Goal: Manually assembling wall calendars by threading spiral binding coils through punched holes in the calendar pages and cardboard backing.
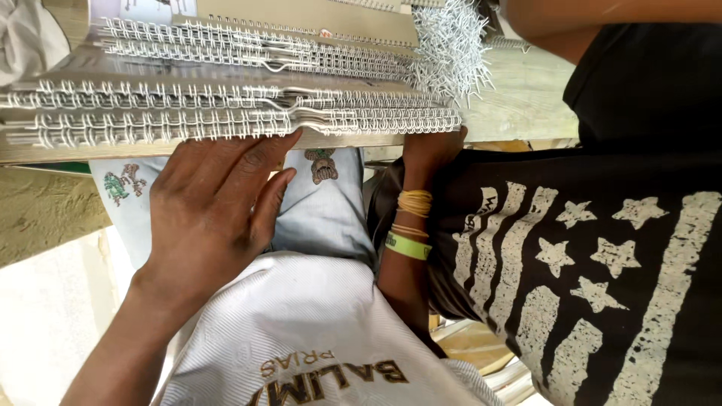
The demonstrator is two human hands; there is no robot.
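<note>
A stack of wire-bound notebooks (226, 113) lies on a wooden board (519, 105), wire spines facing me. My left hand (210, 203) rests flat against the stack's near edge. Its fingertips touch the lowest wire spines and it holds nothing. My right hand (430, 150), with yellow and green bands on the wrist, reaches up to the right end of the stack. Its fingers are hidden under the notebooks and the board's edge, so its grip is not visible. A tangle of loose white binding wires (451, 53) sits beyond the stack's right end.
A person in a black shirt with white stars and stripes (602, 263) stands close on the right, one bare arm (587, 22) above the board. My white shirt (301, 338) fills the bottom. Light blue printed cloth (323, 203) lies below the board.
</note>
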